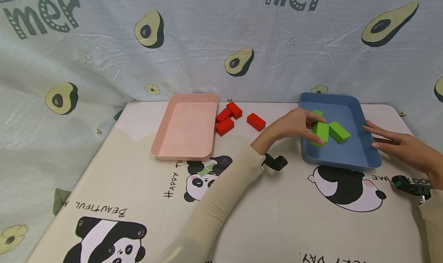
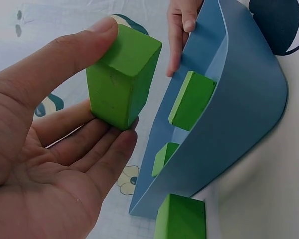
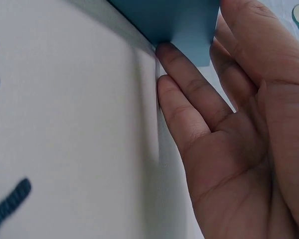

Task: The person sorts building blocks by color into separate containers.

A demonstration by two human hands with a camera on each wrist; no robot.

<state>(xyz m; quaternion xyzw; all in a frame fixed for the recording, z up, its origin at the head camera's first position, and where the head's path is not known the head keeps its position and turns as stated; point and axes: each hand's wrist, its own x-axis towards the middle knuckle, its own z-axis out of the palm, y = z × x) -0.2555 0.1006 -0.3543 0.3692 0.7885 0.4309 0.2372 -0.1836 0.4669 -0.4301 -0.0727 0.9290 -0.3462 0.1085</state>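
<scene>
My left hand (image 1: 298,124) holds a green block (image 2: 120,74) between thumb and fingers, over the left part of the blue tray (image 1: 346,155). Inside the tray lies a second green block (image 1: 339,132), right of the held one. Part of another green block (image 1: 317,112) shows behind my fingers. In the left wrist view, a green block (image 2: 182,219) stands outside the tray wall, at the bottom edge of the picture. My right hand (image 1: 403,143) rests at the tray's right side, fingers extended, fingertips right at its wall.
A pink tray (image 1: 183,136) stands on the left side of the table. Several red blocks (image 1: 225,127) lie against and near its right edge, with one red block (image 1: 256,122) a little apart. A patterned cloth (image 1: 194,44) hangs behind the table.
</scene>
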